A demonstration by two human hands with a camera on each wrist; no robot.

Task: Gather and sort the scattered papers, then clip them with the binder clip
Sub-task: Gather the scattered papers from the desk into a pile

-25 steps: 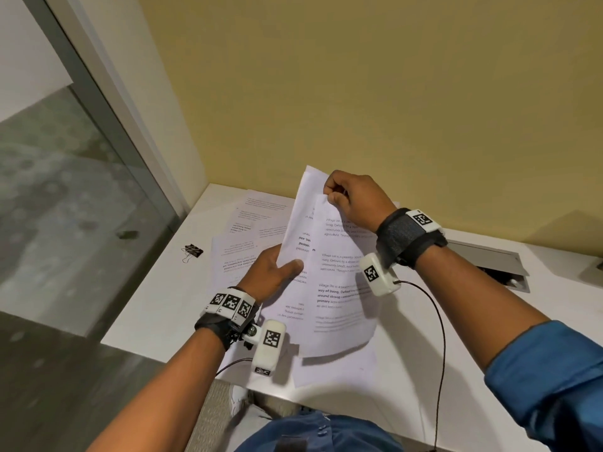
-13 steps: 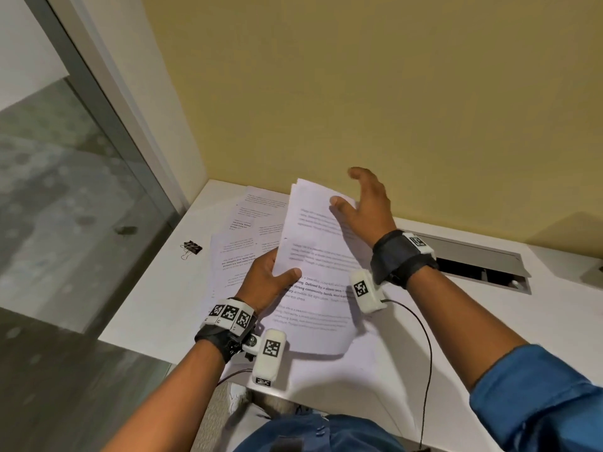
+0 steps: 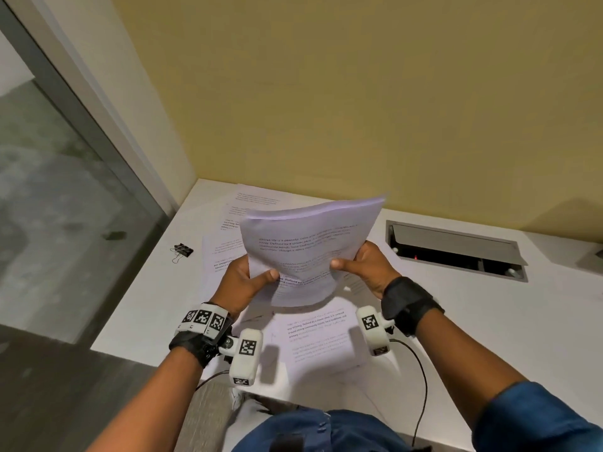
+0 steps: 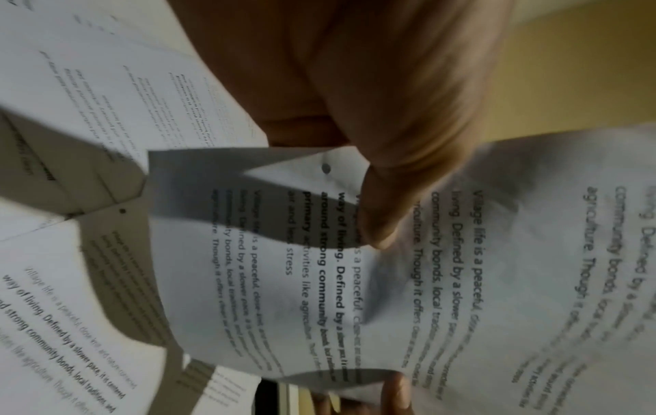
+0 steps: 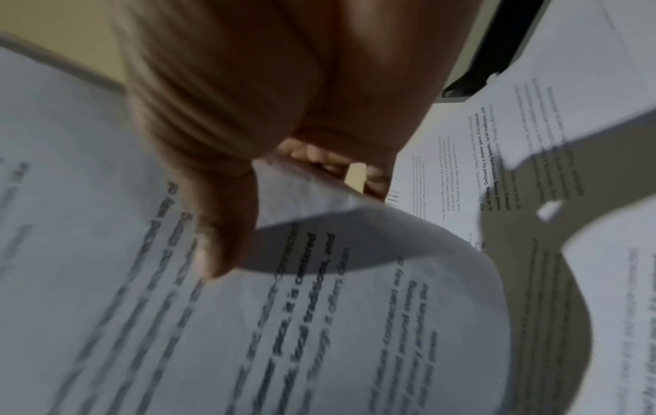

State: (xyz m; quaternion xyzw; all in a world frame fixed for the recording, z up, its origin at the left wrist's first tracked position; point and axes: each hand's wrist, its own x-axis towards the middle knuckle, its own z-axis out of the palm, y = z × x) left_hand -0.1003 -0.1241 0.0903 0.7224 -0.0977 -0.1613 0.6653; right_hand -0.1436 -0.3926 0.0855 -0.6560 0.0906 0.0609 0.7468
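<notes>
A small stack of printed white papers [image 3: 310, 243] is held up above the white desk [image 3: 137, 308], tilted away from me. My left hand [image 3: 248, 282] grips its left edge with the thumb on top, and my right hand [image 3: 362, 269] grips the right edge the same way. In the left wrist view my thumb lies on the held papers [image 4: 461, 252]; in the right wrist view the held papers [image 5: 213, 337] curve under my thumb. Several loose sheets [image 3: 319, 337] lie on the desk below and behind. A black binder clip [image 3: 183, 250] lies on the desk at the left.
A recessed grey cable box [image 3: 456, 249] with an open lid sits in the desk at the right. A yellow wall runs behind the desk, and a glass partition [image 3: 65, 190] stands at the left. The desk's front edge is close to my body.
My right hand has left the stack's far top edge and now grips its right side. Both hands have lifted the papers off the desk and tilted them away.
</notes>
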